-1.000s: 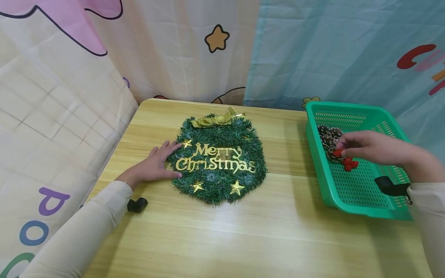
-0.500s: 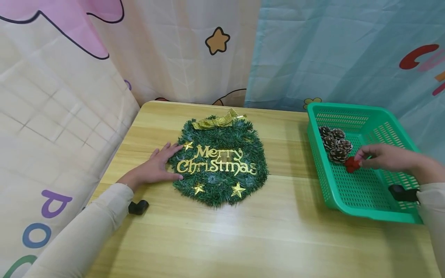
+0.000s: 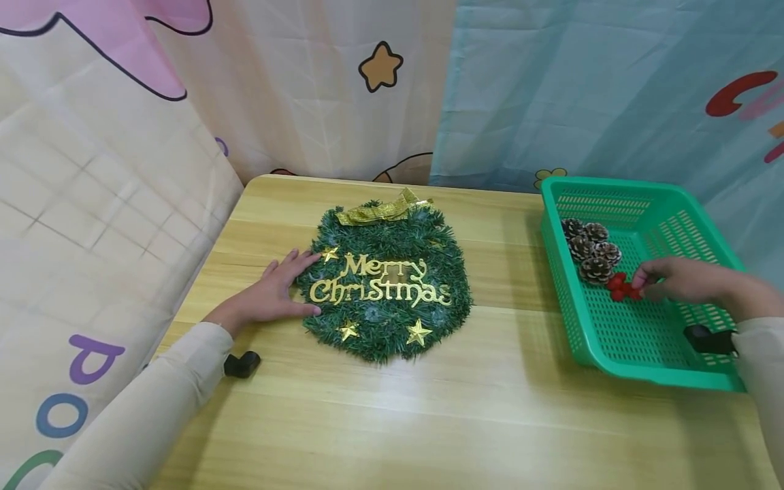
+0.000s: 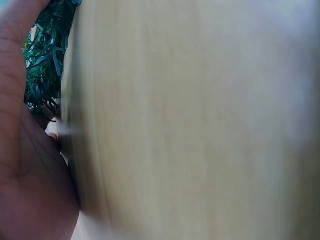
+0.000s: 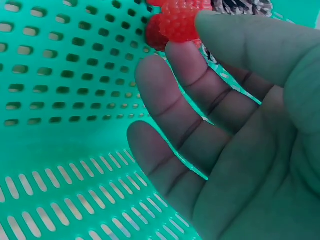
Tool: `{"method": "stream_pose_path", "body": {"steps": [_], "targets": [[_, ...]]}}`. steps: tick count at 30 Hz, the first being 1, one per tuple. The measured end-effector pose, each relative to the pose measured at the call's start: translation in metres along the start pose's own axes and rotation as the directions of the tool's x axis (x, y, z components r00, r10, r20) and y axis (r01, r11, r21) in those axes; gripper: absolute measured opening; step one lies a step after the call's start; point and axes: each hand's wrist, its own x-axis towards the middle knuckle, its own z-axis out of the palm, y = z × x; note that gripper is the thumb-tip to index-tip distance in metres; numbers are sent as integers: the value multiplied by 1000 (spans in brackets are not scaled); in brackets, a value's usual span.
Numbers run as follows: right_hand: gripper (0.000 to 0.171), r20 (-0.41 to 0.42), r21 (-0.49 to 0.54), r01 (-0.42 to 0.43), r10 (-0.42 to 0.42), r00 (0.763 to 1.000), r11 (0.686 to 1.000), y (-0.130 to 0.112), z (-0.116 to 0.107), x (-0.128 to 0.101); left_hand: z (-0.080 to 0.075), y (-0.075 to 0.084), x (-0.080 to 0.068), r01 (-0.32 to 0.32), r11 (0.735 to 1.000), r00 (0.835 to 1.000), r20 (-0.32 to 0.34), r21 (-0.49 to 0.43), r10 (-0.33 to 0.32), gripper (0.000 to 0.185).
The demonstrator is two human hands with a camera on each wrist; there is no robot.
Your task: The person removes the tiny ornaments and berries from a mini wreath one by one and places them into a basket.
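Observation:
On the table lies a green tinsel wreath (image 3: 386, 333) with gold "Merry Christmas" lettering (image 3: 380, 291), gold stars and a gold ribbon. My left hand (image 3: 272, 289) rests against its left edge, thumb and fingers spread; the left wrist view shows the palm beside the green needles (image 4: 47, 60). Inside the green basket (image 3: 582, 333), my right hand (image 3: 689, 279) pinches a red raspberry (image 5: 182, 22) between thumb and fingertip, the other fingers loosely bent. More red raspberries (image 3: 617, 286) lie against it, beside several pine cones (image 3: 595, 270). How many raspberries there are is hard to tell.
The slotted basket stands at the table's right side, its walls rising around my right hand. A printed curtain (image 3: 294, 88) hangs behind the wooden table (image 3: 380, 422) and along its left side. Black camera mounts (image 3: 241, 365) stick out at both wrists.
My right hand has moved right, from over the pine cones to the raspberries beside them, uncovering the cones. My left hand has stayed at the wreath's edge.

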Motion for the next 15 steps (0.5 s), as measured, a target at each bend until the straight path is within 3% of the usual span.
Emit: {"method": "stream_pose_path", "body": {"steps": [15], "targets": [[6,60,10,1,-2,998,1000,0,5,2,0,1,1,6,1000,1000,2,3,-6,107]]}}
